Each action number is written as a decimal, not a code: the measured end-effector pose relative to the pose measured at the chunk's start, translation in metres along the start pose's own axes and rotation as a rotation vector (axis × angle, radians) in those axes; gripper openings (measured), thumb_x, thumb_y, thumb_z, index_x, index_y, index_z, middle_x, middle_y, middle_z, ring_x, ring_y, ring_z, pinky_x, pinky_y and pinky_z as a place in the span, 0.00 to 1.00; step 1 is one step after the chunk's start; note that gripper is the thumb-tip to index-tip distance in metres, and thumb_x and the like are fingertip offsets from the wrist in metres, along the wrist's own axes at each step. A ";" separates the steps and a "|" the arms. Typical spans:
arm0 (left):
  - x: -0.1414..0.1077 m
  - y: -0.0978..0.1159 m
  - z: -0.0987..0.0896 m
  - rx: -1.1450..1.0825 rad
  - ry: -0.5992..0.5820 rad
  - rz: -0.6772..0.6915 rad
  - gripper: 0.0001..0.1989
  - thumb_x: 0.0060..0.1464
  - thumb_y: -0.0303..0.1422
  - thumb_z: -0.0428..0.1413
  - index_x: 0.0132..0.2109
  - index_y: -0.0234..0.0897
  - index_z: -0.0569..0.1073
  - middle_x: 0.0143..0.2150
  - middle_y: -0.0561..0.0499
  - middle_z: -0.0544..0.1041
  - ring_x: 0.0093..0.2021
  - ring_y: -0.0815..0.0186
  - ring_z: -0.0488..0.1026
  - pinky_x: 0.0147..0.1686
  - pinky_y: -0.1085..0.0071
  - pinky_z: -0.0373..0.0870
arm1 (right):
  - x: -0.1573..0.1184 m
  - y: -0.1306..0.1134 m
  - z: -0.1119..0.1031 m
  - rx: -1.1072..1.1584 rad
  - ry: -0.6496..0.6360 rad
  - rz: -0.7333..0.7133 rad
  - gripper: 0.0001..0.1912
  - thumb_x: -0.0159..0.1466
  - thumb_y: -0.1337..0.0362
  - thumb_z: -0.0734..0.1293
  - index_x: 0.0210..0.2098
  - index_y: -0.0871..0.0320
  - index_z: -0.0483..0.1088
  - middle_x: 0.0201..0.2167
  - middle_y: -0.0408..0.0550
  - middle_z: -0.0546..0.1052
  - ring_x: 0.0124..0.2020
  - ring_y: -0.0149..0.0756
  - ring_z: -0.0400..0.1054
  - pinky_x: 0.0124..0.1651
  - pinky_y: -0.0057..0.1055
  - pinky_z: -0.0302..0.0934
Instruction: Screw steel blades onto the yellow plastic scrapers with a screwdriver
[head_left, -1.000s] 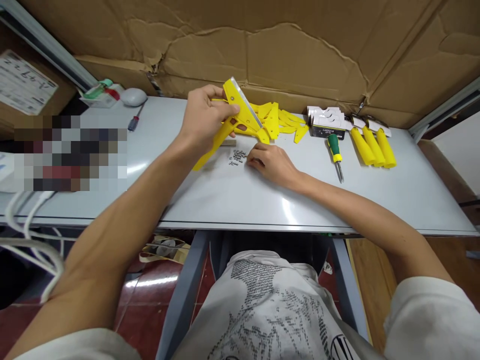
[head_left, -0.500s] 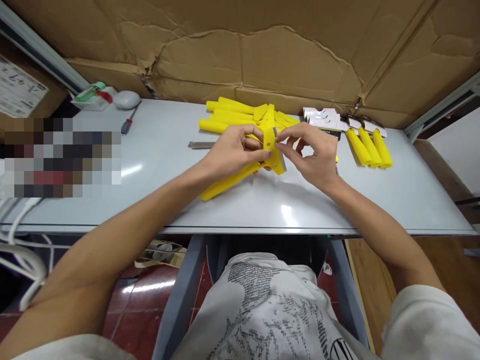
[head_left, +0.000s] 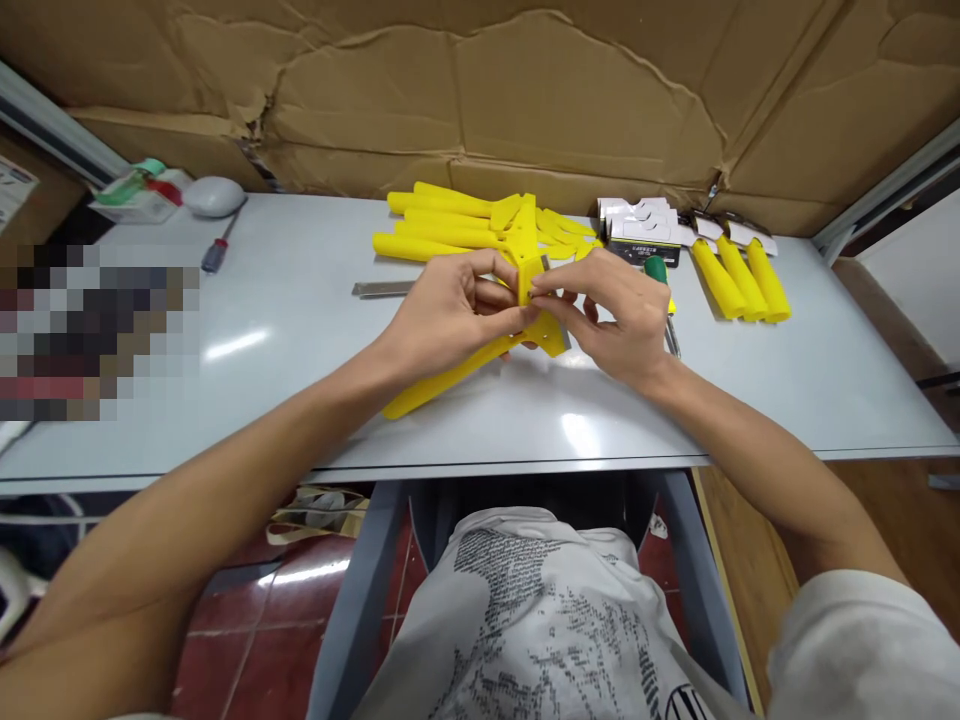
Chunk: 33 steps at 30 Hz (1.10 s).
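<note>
My left hand is closed around the head of a yellow plastic scraper, whose handle slants down to the left. A thin metal blade runs along the head's right edge. The fingers of my right hand are pinched at the face of the head, on a tiny dark piece that looks like a screw; fingertips hide most of it. Behind both hands lie several yellow scraper handles and flat yellow pieces. A green-handled screwdriver rests beside my right hand, partly covered by it.
A metal strip lies left of my left hand. Packaged scrapers with yellow handles and white-and-black cards are at the back right. Another screwdriver, a white rounded object and a small box sit at the back left.
My right fingertips have moved left from the blade edge onto the face of the scraper head. The view has shifted slightly, and the green screwdriver handle now shows.
</note>
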<state>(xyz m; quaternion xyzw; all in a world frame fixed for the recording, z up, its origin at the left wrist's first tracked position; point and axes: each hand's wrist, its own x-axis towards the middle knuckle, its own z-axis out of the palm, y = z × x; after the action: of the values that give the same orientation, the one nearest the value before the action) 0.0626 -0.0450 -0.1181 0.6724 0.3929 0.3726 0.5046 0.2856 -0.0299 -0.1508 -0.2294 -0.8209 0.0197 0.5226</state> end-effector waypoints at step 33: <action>-0.003 -0.015 0.011 0.335 0.165 0.252 0.13 0.62 0.44 0.70 0.40 0.42 0.77 0.38 0.50 0.88 0.35 0.63 0.86 0.35 0.68 0.81 | 0.015 -0.001 -0.022 0.282 -0.247 0.433 0.24 0.71 0.41 0.78 0.43 0.58 0.81 0.38 0.47 0.83 0.34 0.33 0.75 0.33 0.30 0.68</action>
<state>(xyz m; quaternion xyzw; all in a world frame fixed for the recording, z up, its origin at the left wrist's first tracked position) 0.0687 -0.0495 -0.1349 0.7581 0.4020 0.4159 0.3013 0.2993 -0.0297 -0.1276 -0.3202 -0.7994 0.2727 0.4290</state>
